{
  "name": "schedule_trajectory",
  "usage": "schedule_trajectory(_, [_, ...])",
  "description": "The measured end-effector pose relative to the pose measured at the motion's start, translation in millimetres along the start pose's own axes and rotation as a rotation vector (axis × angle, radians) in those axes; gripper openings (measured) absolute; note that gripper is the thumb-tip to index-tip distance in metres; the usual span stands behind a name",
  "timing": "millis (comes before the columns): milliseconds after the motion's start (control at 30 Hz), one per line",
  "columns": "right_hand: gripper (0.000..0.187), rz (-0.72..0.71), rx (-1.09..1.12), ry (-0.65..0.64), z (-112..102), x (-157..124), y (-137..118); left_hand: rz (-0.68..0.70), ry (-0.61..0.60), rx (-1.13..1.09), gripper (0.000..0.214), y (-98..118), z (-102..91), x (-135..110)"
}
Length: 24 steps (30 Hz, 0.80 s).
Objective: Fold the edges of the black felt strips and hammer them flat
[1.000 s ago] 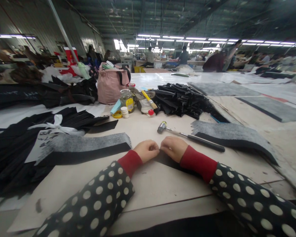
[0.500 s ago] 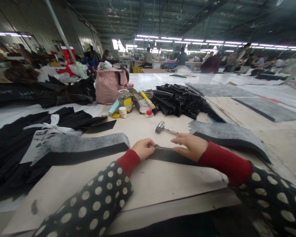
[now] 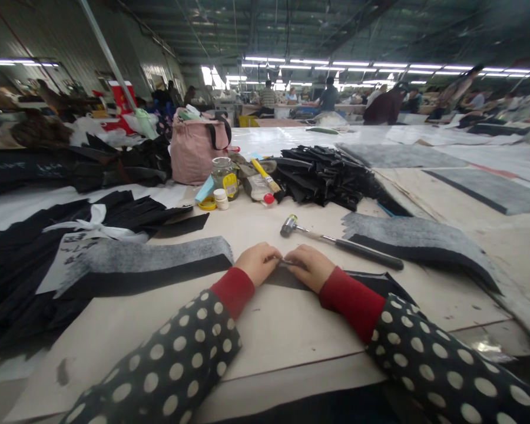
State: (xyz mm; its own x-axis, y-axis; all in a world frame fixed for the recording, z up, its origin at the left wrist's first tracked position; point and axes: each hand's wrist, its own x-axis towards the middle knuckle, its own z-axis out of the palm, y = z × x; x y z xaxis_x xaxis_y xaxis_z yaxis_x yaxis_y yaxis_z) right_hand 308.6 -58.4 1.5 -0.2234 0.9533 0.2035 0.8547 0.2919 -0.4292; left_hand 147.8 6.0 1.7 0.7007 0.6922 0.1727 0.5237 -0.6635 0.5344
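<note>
My left hand (image 3: 260, 262) and my right hand (image 3: 308, 266) meet at the middle of the table, both with fingers curled in a pinch on the near end of a long black strip (image 3: 371, 281). The strip runs out to the right under my right forearm. A hammer (image 3: 335, 240) with a metal head and black grip lies just beyond my hands. A stack of grey-and-black felt pieces (image 3: 150, 264) lies to the left of my left hand.
Another grey felt stack (image 3: 417, 238) lies at the right. A heap of black pieces (image 3: 324, 175), a glass jar (image 3: 224, 176), a brush (image 3: 265, 175), small bottles and a pink bag (image 3: 196, 150) sit further back. Black fabric (image 3: 26, 259) covers the left. People work at distant tables.
Half a second ago my right hand was further right along the black strip, flat on it. It has slid back left and now pinches beside my left hand.
</note>
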Motion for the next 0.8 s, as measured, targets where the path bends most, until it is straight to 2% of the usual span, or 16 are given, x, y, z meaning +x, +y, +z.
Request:
schedule_trajectory(200, [0.015,-0.046,0.048,0.006,3,1,5,0.026,-0.033,0.021,0.015,-3,-0.1,4])
schedule_trajectory(333, [0.017,-0.066,0.006,-0.013,1,0,4,0.125,-0.049,0.101,0.014,-3,-1.7,3])
schedule_trajectory(633, [0.021,-0.138,-0.335,-0.087,2,-5,-8,0.429,-0.203,0.420,0.022,-5,-9.5,-3])
schedule_trajectory(800, [0.022,-0.116,-0.462,-0.059,8,-8,-15,0.470,-0.249,0.483,0.027,-1,-17.0,-11])
